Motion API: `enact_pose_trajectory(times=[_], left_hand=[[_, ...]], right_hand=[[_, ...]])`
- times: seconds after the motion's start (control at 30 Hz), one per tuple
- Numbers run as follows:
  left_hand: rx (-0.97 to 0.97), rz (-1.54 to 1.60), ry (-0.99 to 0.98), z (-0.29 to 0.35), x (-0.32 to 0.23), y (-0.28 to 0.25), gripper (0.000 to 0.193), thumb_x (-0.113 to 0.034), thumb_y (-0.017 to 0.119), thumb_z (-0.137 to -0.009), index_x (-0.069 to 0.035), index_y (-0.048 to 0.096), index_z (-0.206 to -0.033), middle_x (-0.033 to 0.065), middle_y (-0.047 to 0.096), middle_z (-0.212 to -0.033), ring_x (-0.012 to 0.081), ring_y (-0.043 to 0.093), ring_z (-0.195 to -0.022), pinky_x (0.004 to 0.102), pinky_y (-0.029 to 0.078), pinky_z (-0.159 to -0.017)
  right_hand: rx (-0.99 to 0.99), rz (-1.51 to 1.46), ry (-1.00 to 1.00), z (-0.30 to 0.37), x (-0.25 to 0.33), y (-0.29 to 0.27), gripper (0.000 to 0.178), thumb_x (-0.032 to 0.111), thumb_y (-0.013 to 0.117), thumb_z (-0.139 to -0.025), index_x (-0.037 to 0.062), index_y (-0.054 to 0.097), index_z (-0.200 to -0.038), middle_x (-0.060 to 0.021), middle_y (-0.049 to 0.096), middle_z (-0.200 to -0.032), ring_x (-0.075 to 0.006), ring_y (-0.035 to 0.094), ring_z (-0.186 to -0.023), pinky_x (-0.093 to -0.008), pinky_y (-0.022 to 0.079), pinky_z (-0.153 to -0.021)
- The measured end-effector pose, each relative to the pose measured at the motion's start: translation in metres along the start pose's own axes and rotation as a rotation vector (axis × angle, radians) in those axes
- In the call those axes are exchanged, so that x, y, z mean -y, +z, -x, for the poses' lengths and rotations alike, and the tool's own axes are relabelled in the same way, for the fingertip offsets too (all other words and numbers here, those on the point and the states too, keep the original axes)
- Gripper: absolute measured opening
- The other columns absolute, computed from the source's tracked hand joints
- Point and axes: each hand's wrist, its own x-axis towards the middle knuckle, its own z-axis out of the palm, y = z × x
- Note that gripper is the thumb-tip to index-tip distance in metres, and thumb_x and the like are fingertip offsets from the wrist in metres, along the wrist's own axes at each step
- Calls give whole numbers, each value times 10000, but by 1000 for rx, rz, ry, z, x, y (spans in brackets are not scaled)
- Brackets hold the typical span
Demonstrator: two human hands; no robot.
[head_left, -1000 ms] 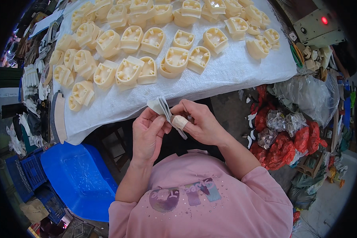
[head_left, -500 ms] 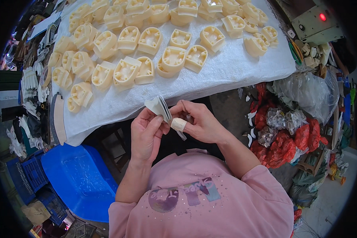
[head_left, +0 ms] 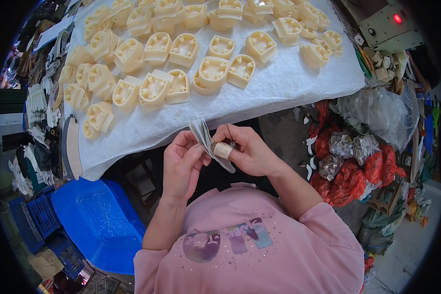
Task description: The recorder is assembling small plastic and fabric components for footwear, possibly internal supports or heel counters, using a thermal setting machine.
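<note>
Just off the near edge of the table, my left hand (head_left: 180, 169) pinches a thin, pale grey sheet (head_left: 199, 130) that is folded into layers. Its upper end sticks up above my fingertips, and a lower end hangs down between my hands. My right hand (head_left: 254, 153) is closed right beside it, with a beige wrap (head_left: 222, 150) around one digit that presses against the sheet. Something thin and dark shows at the right fingertips; what it is cannot be made out. Beyond my hands, several cream plastic parts (head_left: 213, 72) lie on the table.
White woven sheeting (head_left: 259, 100) covers the table. A blue tub (head_left: 98, 220) stands low at the left, beside blue crates (head_left: 43, 215). On the right floor are red plastic bags (head_left: 345, 183) and clear plastic (head_left: 377, 115). A machine with a red light (head_left: 397, 18) stands far right.
The folded sheet has turned more upright, and its layers have spread, with more of its lower end showing. My left fingers have shifted along it; my right hand stays nearly in place.
</note>
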Motion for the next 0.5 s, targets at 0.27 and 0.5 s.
enact_pose_trajectory(times=[0.27, 0.5], left_hand=[[48, -75, 12, 0, 0, -1, 199, -19, 596, -809, 21, 509, -983, 62, 587, -825, 100, 558, -674, 212, 461, -622], [52, -86, 19, 0, -1, -2, 202, -22, 596, -812, 24, 509, -989, 68, 591, -832, 100, 560, -686, 213, 462, -628]], right_hand=[[32, -24, 66, 1, -7, -3, 126, 81, 531, -834, -19, 517, -910, -117, 620, -769, -163, 592, -689, -292, 459, -641], [39, 28, 69, 2, -4, -3, 133, 98, 540, -833, -17, 526, -898, -95, 586, -702, -160, 553, -623, -276, 441, -561]])
